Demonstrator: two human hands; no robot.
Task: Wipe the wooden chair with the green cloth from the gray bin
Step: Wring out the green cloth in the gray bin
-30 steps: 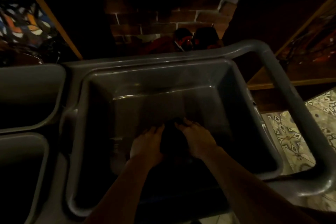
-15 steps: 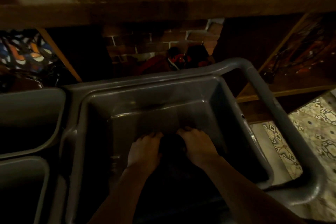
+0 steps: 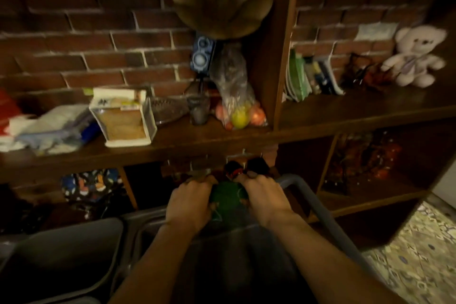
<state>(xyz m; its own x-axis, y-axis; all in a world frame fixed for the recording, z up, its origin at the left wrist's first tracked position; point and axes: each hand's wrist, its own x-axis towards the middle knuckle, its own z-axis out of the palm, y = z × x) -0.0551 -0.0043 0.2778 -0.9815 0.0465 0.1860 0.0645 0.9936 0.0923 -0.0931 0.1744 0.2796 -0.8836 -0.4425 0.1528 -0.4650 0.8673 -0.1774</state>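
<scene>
A green cloth [image 3: 225, 198] hangs bunched between both of my hands, lifted above the gray bin [image 3: 246, 249]. My left hand [image 3: 190, 203] grips its left side and my right hand [image 3: 265, 198] grips its right side, fingers curled shut on the fabric. The bin sits low in the frame, its inside dark, with my forearms crossing over it. No wooden chair is in view.
A gray cart handle [image 3: 318, 207] curves right of the bin, and another gray bin [image 3: 61, 254] sits at the left. A dark wooden shelf [image 3: 172, 145] against a brick wall holds a box [image 3: 123, 118], bagged fruit [image 3: 238, 108], books and a teddy bear [image 3: 414, 57]. Patterned floor tiles [image 3: 414, 254] lie at the right.
Both hands have risen out of the bin's bottom, bringing the cloth up with them. The view has tilted up, so the shelf and brick wall now fill the frame.
</scene>
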